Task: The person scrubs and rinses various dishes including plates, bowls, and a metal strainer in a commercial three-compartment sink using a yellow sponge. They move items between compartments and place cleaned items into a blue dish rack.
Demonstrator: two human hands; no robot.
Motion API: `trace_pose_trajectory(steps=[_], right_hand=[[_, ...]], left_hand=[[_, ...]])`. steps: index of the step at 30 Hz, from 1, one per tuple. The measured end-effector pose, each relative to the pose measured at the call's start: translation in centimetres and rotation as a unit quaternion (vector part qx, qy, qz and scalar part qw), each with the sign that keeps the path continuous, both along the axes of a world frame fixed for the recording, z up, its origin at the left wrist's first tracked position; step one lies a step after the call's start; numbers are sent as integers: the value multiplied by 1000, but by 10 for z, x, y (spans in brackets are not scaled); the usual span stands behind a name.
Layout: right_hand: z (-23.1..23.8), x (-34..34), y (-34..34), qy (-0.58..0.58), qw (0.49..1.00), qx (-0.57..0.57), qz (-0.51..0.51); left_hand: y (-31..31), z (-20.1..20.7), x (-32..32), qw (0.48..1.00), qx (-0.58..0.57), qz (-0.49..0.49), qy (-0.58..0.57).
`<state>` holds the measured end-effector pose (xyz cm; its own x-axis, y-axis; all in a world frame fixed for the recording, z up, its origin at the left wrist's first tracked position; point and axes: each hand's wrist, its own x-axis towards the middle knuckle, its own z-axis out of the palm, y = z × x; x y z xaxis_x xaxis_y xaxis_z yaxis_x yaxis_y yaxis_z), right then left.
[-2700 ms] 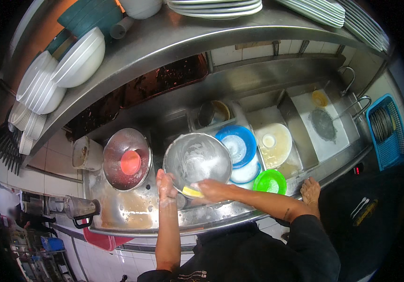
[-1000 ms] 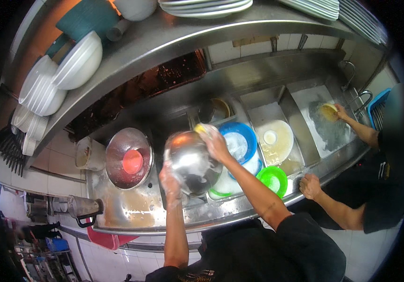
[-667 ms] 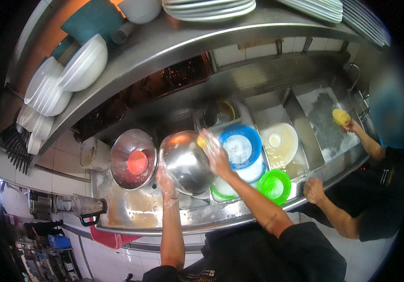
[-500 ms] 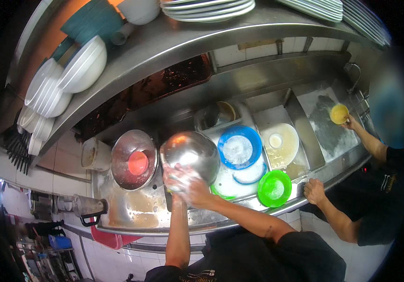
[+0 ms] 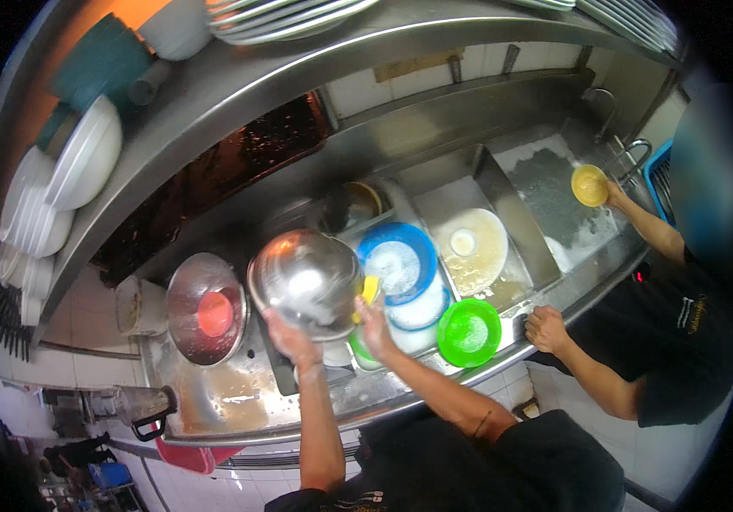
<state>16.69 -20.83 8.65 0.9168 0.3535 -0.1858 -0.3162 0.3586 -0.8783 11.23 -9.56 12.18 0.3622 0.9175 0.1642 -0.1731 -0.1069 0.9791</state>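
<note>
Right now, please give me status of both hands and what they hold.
Left hand gripping metal bowl, convex side up. Right hand holding yellow sponge at bowl's right edge. Blue basin close on the right, seemingly not blocking.

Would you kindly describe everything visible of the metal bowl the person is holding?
The large, round metal bowl looks shiny, with orange and white reflections and pale streaks on its curved outside. It is tipped over, outside toward the camera, its inside hidden. The left hand holds its lower edge; the right hand, gripping a yellow sponge, is at its right edge. It is left of the blue basin.
</note>
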Motion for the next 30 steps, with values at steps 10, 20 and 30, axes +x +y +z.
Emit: trace_pose_trajectory(steps=[10,20,30], right_hand=[[-63,112,-191,224,949,-135,-174],[-136,352,-380,211,936,28,-279],[-123,68,-127,-126,922,-281,237]], left_hand=[[-143,-13,81,746,498,-432,90],[-19,-222,100,880,206,-228,361],[34,-170,132,750,364,-145,533]])
